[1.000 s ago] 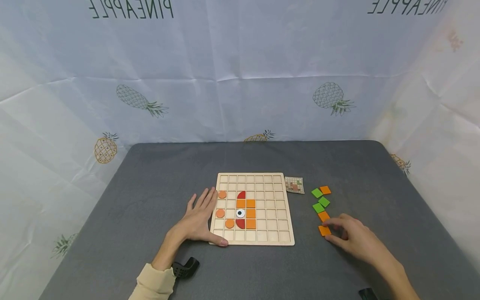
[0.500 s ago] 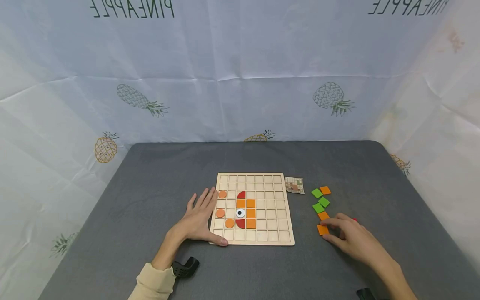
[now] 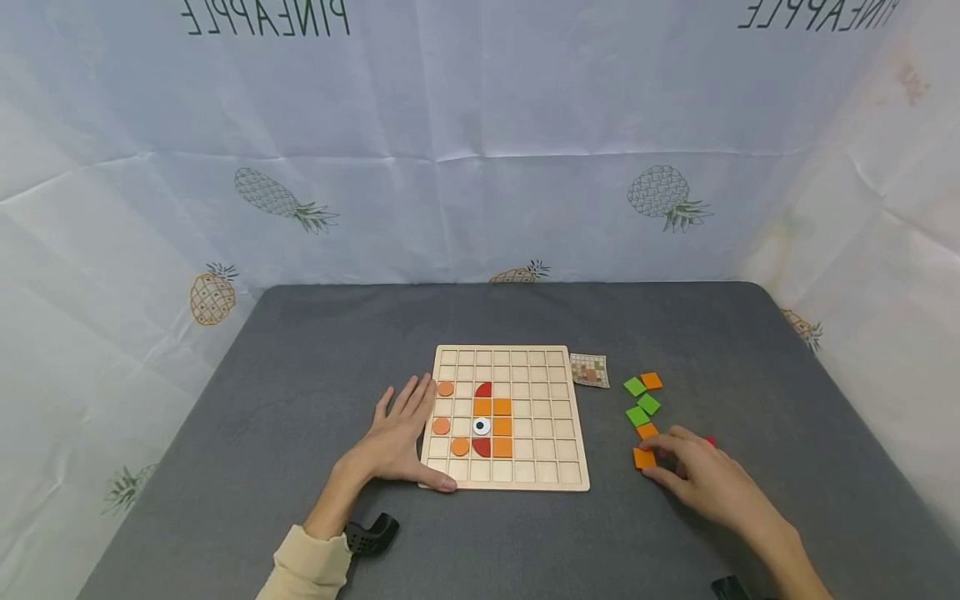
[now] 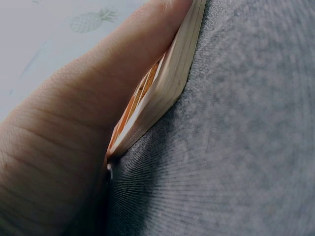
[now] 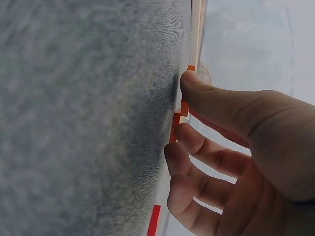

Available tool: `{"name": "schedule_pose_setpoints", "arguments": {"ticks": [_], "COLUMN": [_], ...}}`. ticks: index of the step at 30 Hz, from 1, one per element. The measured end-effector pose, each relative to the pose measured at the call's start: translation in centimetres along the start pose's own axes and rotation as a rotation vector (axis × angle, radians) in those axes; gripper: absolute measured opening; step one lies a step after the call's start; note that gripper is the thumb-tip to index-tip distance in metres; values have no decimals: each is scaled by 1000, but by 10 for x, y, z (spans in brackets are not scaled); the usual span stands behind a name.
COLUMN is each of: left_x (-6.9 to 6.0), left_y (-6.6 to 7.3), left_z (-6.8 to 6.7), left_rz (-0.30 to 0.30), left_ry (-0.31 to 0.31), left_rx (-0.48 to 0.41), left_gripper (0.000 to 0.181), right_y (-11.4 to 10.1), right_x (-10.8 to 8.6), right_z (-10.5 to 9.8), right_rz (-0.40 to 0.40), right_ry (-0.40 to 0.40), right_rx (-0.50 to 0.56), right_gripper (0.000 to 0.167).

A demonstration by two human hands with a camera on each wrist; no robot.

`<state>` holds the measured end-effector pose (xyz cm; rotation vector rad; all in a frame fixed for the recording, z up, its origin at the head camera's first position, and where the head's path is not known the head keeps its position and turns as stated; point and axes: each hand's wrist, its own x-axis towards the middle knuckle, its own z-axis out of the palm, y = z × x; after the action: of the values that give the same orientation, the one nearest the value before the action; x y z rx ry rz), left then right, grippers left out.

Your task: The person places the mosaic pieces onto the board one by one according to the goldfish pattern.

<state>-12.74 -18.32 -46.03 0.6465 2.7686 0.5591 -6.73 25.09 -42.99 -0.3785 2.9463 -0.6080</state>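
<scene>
My left hand (image 3: 393, 437) lies spread at the left edge of a wooden grid board (image 3: 543, 454), its fingers straight along the side and the thumb on the front edge. In the left wrist view the thumb side of the left hand (image 4: 83, 93) covers part of the board's edge (image 4: 162, 93). To the right of the board, my right hand (image 3: 708, 475) pinches an orange square tile (image 3: 643, 459) between thumb and finger. The right wrist view shows that tile (image 5: 185, 108) partly hidden by the thumb. On the board sit orange discs (image 3: 460, 447), orange squares (image 3: 502, 427), red quarter-round pieces (image 3: 482, 447) and an eye disc (image 3: 482, 426).
Beyond the right hand lie green tiles (image 3: 637, 416) and two more orange tiles (image 3: 651, 381). A red piece (image 3: 711, 440) shows just past the knuckles. A small pattern card (image 3: 589, 371) touches or nearly touches the board's right side. Printed cloth (image 3: 480, 167) hangs behind the grey table (image 3: 360, 333).
My right hand has shifted slightly left with the orange tile. A red piece has come into view behind its knuckles. The left hand and the board have stayed put.
</scene>
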Motion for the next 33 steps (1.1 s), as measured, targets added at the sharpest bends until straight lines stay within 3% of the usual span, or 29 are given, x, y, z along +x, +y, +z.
{"name": "schedule_pose_setpoints", "arguments": {"ticks": [11,23,33], "left_x": [0,-1,0], "left_y": [-2,-1,0], "left_z": [1,0,-1], "left_rz": [-7,-7,-15], "left_ry": [-5,-8,-15], "left_rx": [10,8,11], "left_gripper": [150,150,149], "right_y": [-11,-43,-84], "right_x": [5,20,42], "right_z": [-5,-8,6], "right_rz": [-85,-123,-253], "right_ry": [80,46,12], "right_rx": [50,56,66], "right_gripper": [24,25,24]}}
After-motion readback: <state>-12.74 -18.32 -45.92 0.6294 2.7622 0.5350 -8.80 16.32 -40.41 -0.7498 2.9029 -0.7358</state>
